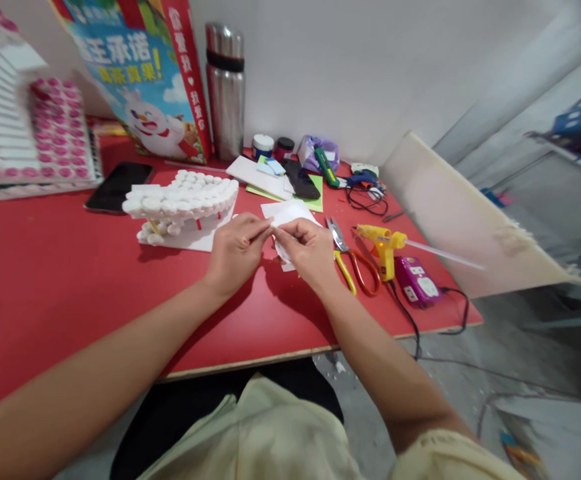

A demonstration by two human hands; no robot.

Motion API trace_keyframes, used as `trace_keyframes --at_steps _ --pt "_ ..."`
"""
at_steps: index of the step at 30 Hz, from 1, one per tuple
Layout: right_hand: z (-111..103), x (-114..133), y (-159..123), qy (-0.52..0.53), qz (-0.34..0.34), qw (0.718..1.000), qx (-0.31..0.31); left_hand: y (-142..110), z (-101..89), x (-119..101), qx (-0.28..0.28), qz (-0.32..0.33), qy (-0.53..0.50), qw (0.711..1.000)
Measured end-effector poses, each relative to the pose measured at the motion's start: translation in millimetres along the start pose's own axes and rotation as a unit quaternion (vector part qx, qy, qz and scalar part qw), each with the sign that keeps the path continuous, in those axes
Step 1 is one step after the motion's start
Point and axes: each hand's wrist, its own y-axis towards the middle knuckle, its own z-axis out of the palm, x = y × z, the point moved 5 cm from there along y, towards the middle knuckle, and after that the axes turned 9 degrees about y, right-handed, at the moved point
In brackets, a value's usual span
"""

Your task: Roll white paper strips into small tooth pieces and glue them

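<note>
My left hand [238,251] and my right hand [306,248] meet at the fingertips above the red table. Both are closed in a pinch around something small and whitish, mostly covered by the fingers, so its kind is hidden. Beneath the hands lies a sheet of white paper [290,211] with small bits on it. Left of my left hand stands a white model [183,195] built of rounded white pieces, with thin red posts, on a white base [190,240]. Pliers [338,233] with red and yellow handles lie just right of my right hand.
A yellow glue gun [383,247] with a glue stick stands beside a purple power socket [417,281]; cables hang over the table edge. Behind are a steel flask [226,93], a printed box [143,80], a green cutter [326,167] and a phone [119,187]. A pink-and-white model [8,113] stands far left.
</note>
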Motion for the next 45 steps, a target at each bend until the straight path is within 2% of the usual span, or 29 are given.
trace_keyframes --at_steps 3,5,8,11,13,16,23,29,35,40,43,45 --pt "-3.4 2.3 0.7 -0.001 -0.009 1.0 -0.017 -3.6 1.6 -6.6 -0.003 0.056 0.048 0.997" --pt "-4.3 4.3 1.4 0.021 0.001 1.0 -0.006 -2.3 1.1 -7.0 -0.005 0.06 0.019 0.998" --pt "-3.2 7.2 2.5 0.07 0.031 0.996 0.034 4.6 1.0 2.6 0.028 -0.022 -0.112 0.993" --pt "-1.6 10.5 3.6 0.101 0.044 0.991 0.069 8.4 5.3 16.3 0.108 -0.156 -0.215 0.958" --pt "-1.4 11.4 4.3 0.109 0.044 0.99 0.08 8.8 6.3 19.9 0.146 -0.196 -0.241 0.939" --pt "-2.1 10.9 4.9 0.103 0.041 0.99 0.084 8.5 5.7 20.6 0.17 -0.204 -0.24 0.934" --pt "-2.7 9.5 4.9 0.108 0.039 0.989 0.09 6.4 9.3 18.2 0.183 -0.182 -0.23 0.938" --pt "-1.1 8.0 4.3 0.104 0.047 0.989 0.099 1.5 19.3 19.6 0.23 -0.205 -0.318 0.897" --pt "-1.0 8.2 4.0 0.072 0.051 0.992 0.095 -0.2 21.5 22.5 0.233 -0.258 -0.363 0.865" --pt "-1.0 3.0 3.8 0.08 0.086 0.988 0.096 1.2 17.6 18.9 0.251 -0.248 -0.318 0.88" --pt "-2.0 -0.2 3.8 0.079 0.1 0.988 0.082 4.3 13.3 16.8 0.251 -0.203 -0.229 0.918" --pt "-2.2 -1.0 3.6 0.078 0.104 0.989 0.076 7.8 10.6 13.8 0.238 -0.141 -0.156 0.948"
